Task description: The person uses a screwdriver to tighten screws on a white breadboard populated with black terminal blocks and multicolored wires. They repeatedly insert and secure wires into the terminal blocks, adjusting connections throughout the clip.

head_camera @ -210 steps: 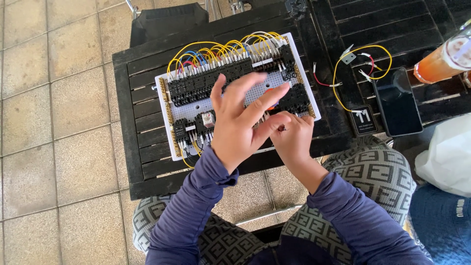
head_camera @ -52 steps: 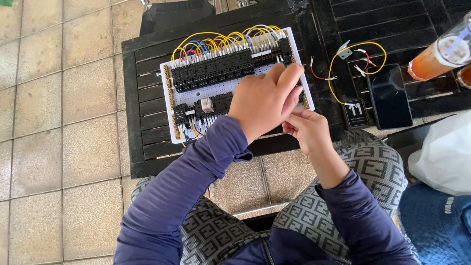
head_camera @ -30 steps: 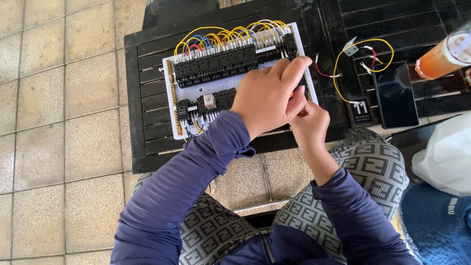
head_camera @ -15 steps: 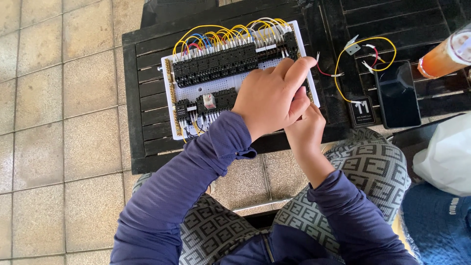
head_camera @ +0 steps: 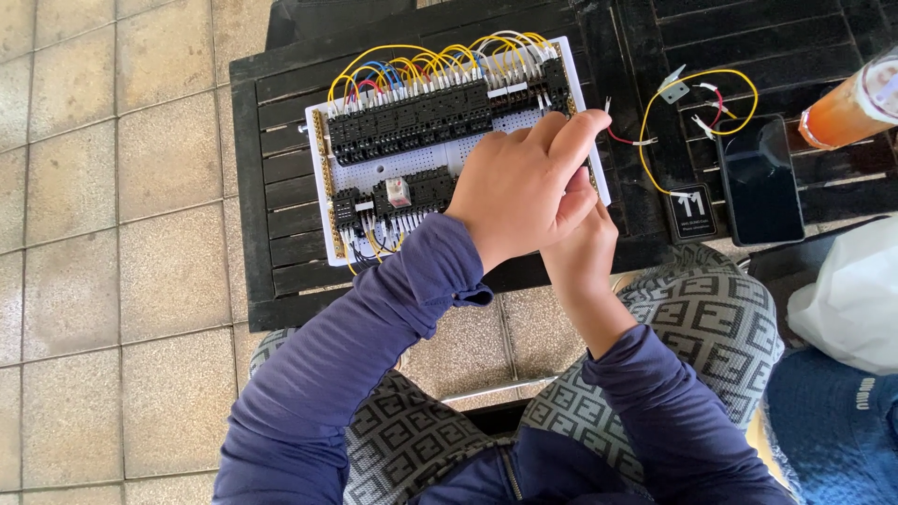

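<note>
Closest to me I see my lap in grey patterned trousers (head_camera: 720, 327) and both navy sleeves (head_camera: 374, 346) reaching forward over the beige floor tiles (head_camera: 112, 234). My right hand (head_camera: 582, 251) sits low at the near right edge of the white wiring board (head_camera: 374, 182), mostly covered by my left hand (head_camera: 526, 192), which lies across the board's right end with the fingers curled and the index finger stretched toward the far right corner. I cannot tell whether either hand pinches anything; the fingertips are hidden or too small to judge. The board lies flat on the black slatted table (head_camera: 271, 234), carrying rows of black terminal blocks (head_camera: 407, 122), with yellow, blue and red jumper wires (head_camera: 421, 65) arched along its far edge. Further right on the table are a loose yellow wire loop (head_camera: 697, 84), a small black placard (head_camera: 690, 213), a dark phone (head_camera: 760, 182), and at the far corner an orange drink (head_camera: 847, 108).
</note>
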